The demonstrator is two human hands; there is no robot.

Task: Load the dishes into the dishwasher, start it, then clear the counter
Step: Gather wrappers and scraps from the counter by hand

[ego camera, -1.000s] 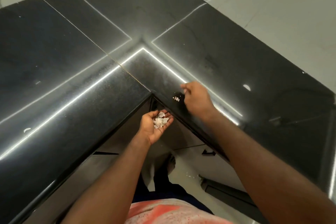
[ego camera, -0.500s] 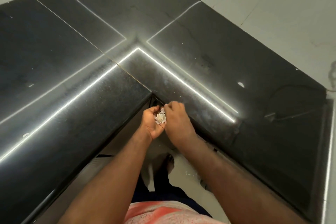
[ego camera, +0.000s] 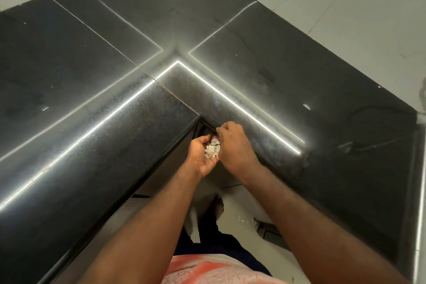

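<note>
**Inner corner of the surface (ego camera: 119, 145): pale scraps (ego camera: 212, 150) cupped in the left hand (ego camera: 200, 159)**

Edges. The surface is black, glossy and L-shaped. Its two front edges meet at an inner corner, and we stand in the notch they form. Both hands sit just in front of that corner, with dark cabinet fronts (ego camera: 166, 175) below them. The notch narrows toward the corner, so an edge lies close on either side of the hands. It widens back toward our body, over the light floor (ego camera: 237, 203). The two wings of the surface run away left and right to the marbled wall (ego camera: 345, 18). A bright light strip is reflected along both wings.

Loose bits. One white fleck (ego camera: 306, 106) lies on the right wing, well apart from the hands. One pale chip (ego camera: 46, 167) lies on the left wing near its front edge. A few small crumbs (ego camera: 244, 220) lie on the floor below the right wing.

Fingers. The left hand is palm up, just below the corner. Its fingers (ego camera: 204, 140) curl inward around a small heap of pale scraps resting in the palm. The right hand (ego camera: 235, 145) is knuckles up, just beside the left and against the heap. Its fingers (ego camera: 222, 129) bend down at the front edge of the right wing. Their tips are hidden, so we cannot tell whether they pinch anything.
</note>
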